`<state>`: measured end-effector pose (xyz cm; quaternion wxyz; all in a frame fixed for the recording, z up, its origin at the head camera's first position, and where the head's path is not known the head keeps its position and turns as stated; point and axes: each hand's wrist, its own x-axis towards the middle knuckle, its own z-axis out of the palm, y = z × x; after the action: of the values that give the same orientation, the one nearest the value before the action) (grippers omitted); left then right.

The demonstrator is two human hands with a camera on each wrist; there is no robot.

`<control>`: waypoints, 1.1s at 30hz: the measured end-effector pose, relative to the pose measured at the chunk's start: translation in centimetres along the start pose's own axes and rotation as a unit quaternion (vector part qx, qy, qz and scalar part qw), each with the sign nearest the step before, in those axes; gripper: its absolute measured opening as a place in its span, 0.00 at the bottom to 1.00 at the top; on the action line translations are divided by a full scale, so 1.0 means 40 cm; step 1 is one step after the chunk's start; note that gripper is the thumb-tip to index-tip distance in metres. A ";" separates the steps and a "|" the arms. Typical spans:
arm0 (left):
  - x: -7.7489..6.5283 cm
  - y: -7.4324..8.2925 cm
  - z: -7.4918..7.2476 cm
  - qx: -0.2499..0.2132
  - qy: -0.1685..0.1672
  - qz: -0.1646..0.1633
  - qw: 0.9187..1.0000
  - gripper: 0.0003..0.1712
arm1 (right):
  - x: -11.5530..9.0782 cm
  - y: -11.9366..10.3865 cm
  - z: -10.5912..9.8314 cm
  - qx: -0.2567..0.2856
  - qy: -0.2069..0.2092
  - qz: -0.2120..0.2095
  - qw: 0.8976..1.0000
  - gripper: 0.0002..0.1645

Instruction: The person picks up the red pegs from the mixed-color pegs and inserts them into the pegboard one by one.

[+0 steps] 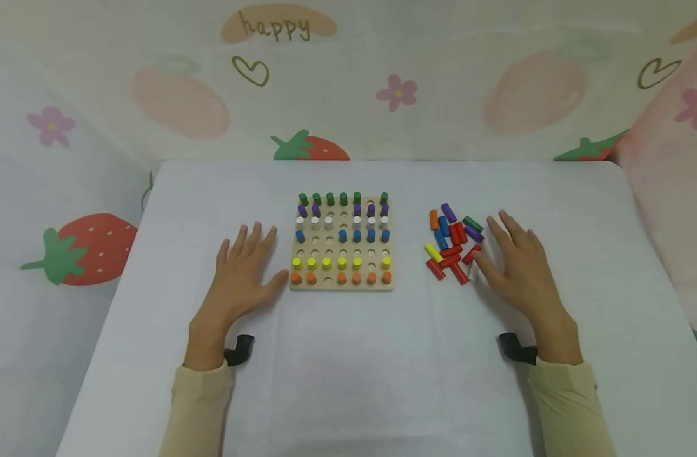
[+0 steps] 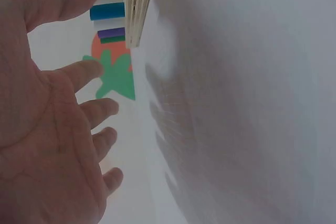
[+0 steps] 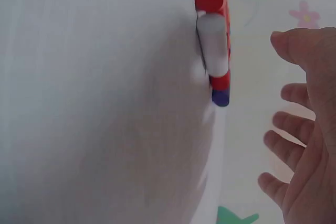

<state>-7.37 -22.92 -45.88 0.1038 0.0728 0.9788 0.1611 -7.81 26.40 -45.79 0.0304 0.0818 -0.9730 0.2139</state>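
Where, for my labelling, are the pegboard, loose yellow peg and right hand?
Pegboard (image 1: 336, 247), head view, bare surface near centre.
Loose yellow peg (image 1: 433, 252), head view, mid-length.
Right hand (image 1: 521, 274), head view, its back.

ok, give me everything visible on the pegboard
Pale, squarish, wood-look pegboard, its edge layered like plywood, flat on the white tabletop. Standing pegs in six colours fill most holes; the row between blue and yellow is bare. The left hand has its thumb tip close to the board's near-left corner; contact unclear.
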 end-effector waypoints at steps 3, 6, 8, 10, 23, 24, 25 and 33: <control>0.003 0.005 0.004 -0.002 -0.014 0.000 1.000 0.51 | 0.001 -0.014 0.004 0.006 0.000 -0.015 1.000 0.43; 0.005 0.009 0.008 -0.002 -0.025 0.004 1.000 0.51 | 0.000 -0.028 0.010 0.009 0.006 -0.035 0.999 0.39; 0.004 0.011 0.009 -0.003 -0.030 0.012 0.999 0.51 | -0.001 -0.035 0.013 0.008 0.008 -0.043 0.999 0.37; 0.003 0.016 0.010 -0.005 -0.035 0.018 0.999 0.50 | -0.004 -0.041 0.015 0.009 0.008 -0.048 0.999 0.35; 0.005 0.024 0.018 0.000 -0.029 0.019 0.999 0.54 | -0.008 -0.066 0.034 0.021 0.025 -0.103 0.994 0.11; 0.006 0.025 0.020 0.000 -0.029 0.019 0.999 0.54 | -0.009 -0.066 0.035 0.019 0.019 -0.099 0.995 0.12; 0.007 0.026 0.022 0.001 -0.029 0.019 0.999 0.55 | -0.009 -0.067 0.036 0.013 0.012 -0.096 0.995 0.13; 0.006 0.039 0.030 0.012 -0.026 0.012 1.000 0.56 | -0.019 -0.078 0.033 -0.035 -0.054 -0.045 0.997 0.16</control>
<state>-7.17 -21.05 -46.53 0.1261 0.0900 0.9768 0.1481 -6.56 23.16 -45.76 -0.0097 0.1363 -0.9753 0.1735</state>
